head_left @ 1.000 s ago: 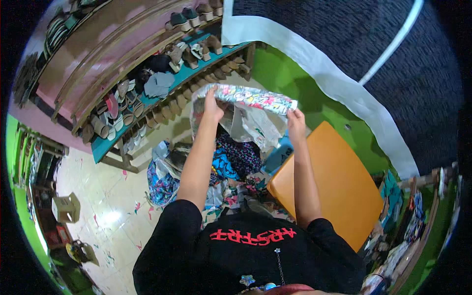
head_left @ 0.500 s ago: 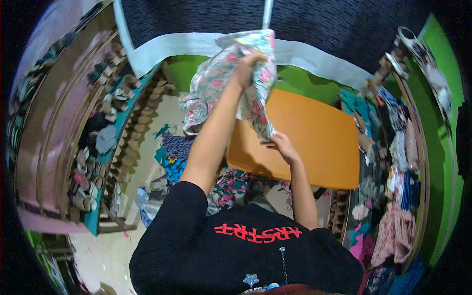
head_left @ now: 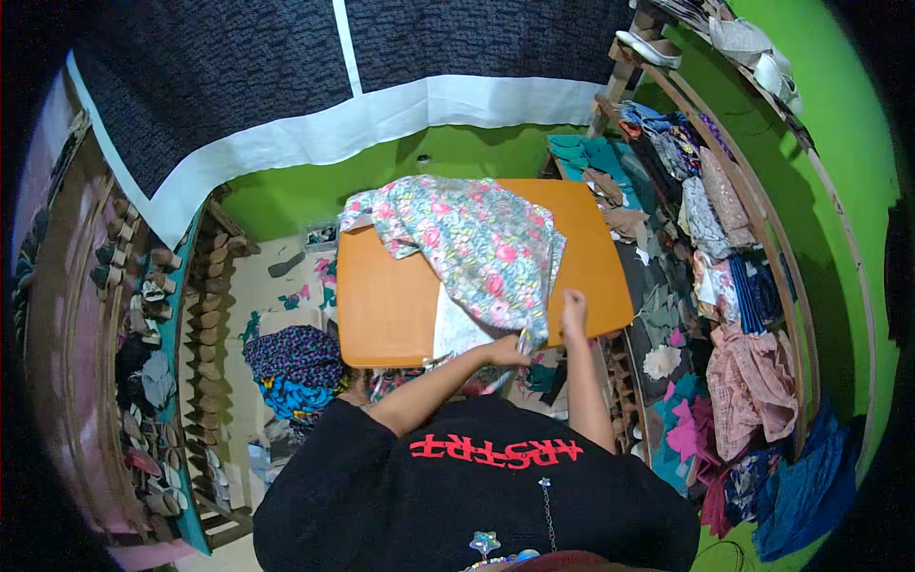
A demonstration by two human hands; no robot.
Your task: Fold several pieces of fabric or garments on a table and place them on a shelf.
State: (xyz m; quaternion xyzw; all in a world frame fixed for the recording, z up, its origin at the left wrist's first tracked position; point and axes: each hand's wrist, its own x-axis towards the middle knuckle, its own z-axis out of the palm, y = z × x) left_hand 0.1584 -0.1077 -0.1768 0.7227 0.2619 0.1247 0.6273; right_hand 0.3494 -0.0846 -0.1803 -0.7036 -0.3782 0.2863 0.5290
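Note:
A floral garment (head_left: 477, 238), pale grey with pink roses and yellow touches, lies loosely spread over an orange tabletop (head_left: 386, 315). Its near end hangs past the table's front edge, and a white underside shows beside it. My left hand (head_left: 510, 351) is closed on the gathered cloth at that near end. Just right of the cloth, my right hand (head_left: 574, 313) hovers over the table's front right part, fingers curled, with nothing visible in them.
Racks of shoe forms and shoes (head_left: 157, 381) stand on the left. Garments and cloth scraps (head_left: 743, 381) crowd the right-hand shelf. A purple-patterned cloth bundle (head_left: 291, 357) sits on the floor left of the table. Dark curtains (head_left: 477, 48) hang behind.
The floral garment has come down from being held up in the air and now spreads over the table. Both hands have moved nearer to me; the right has released the cloth. The view has shifted right.

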